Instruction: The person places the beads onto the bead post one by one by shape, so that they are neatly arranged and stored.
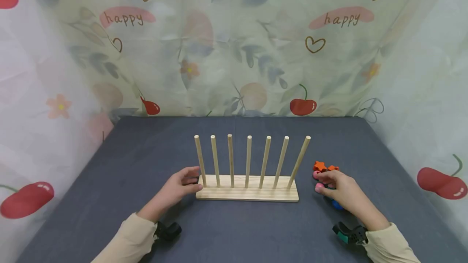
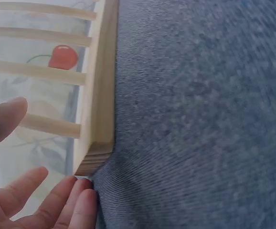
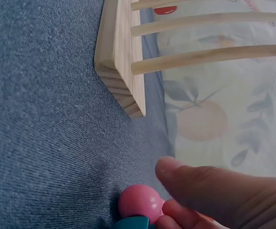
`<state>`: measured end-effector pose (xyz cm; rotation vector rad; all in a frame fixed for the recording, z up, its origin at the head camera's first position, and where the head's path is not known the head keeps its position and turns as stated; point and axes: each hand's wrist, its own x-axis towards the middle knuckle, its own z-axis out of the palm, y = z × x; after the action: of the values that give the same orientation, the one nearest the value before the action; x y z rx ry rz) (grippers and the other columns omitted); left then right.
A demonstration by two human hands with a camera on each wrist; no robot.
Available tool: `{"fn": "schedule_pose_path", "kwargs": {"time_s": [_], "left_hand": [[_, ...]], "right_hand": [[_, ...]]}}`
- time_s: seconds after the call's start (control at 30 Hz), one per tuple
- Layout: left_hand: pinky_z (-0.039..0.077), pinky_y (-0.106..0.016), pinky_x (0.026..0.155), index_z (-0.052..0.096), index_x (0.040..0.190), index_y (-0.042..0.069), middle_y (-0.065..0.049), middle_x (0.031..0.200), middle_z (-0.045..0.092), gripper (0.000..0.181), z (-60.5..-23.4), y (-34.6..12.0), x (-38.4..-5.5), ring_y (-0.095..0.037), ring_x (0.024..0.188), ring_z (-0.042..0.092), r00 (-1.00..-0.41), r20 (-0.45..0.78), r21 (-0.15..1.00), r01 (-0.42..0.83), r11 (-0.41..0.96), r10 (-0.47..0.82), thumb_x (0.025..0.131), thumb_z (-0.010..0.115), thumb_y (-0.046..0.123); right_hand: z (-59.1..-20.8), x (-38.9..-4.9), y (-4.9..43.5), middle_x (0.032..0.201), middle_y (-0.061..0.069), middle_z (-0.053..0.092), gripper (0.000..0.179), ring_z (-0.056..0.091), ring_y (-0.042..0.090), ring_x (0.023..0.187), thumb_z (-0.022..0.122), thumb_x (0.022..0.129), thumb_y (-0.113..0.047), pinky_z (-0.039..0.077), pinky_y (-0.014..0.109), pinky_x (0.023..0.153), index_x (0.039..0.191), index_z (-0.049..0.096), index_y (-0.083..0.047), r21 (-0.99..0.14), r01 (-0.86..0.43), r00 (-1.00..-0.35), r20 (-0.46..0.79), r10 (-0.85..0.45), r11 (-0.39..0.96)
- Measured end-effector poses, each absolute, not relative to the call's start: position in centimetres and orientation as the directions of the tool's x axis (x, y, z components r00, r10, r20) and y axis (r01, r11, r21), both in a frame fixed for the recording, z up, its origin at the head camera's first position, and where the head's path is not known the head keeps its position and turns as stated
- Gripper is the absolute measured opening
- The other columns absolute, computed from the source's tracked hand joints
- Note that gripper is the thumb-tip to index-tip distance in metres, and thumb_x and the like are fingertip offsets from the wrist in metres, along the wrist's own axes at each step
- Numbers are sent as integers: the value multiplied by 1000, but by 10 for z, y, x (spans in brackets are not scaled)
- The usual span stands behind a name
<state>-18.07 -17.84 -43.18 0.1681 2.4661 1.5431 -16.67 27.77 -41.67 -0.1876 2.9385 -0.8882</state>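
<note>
A left hand (image 1: 179, 184) sits at a wooden peg rack's (image 1: 246, 193) left end, a right hand (image 1: 341, 190) by a pink bead (image 3: 139, 202) right of it, grips parted; a careless nudge could roll the bead away.

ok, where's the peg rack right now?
Head view: the peg rack stands near the middle of the dark tabletop, left hand at its left end, right hand off its right end by a pink bead.

Cherry-print fabric walls (image 1: 226, 52), dark grey tabletop (image 1: 241, 230)
</note>
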Motion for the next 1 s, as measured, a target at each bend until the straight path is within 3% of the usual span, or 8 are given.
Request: {"fn": "schedule_pose_path", "kwargs": {"time_s": [0.27,0.5,0.7,1.0], "left_hand": [[49,-45,95,46,140,-2,-20,132,53,66,-442,-173,-186,-32,117,54,-970,-153,894,-55,445,187,83,76,15],[52,-41,91,47,136,-8,-18,122,60,73,-443,-171,-193,-26,107,59,-956,-180,882,-53,469,230,74,83,8],[49,-44,97,49,135,-6,-17,122,53,78,-441,-170,-196,-26,110,58,-951,-191,839,-28,543,245,68,87,5],[50,-40,96,51,132,-6,-18,124,44,83,-440,-169,-194,-27,109,55,-958,-181,800,-12,600,222,58,90,-3]], "right_hand": [[-419,-171,279,105,10,67,43,64,21,89,77,83,-23,55,41,78,120,67,-3,-534,-120,-986,-33,-162,837],[-421,-174,279,98,7,67,41,61,20,86,79,80,-19,53,39,74,116,68,-2,-483,-153,-984,-9,-180,862],[-422,-173,278,94,6,66,41,59,19,83,82,76,-17,50,36,71,112,69,-2,-456,-168,-983,10,-183,874],[-424,-174,278,97,8,66,37,58,19,83,81,77,-14,51,40,71,110,70,-3,-442,-178,-981,6,-195,879]]}}
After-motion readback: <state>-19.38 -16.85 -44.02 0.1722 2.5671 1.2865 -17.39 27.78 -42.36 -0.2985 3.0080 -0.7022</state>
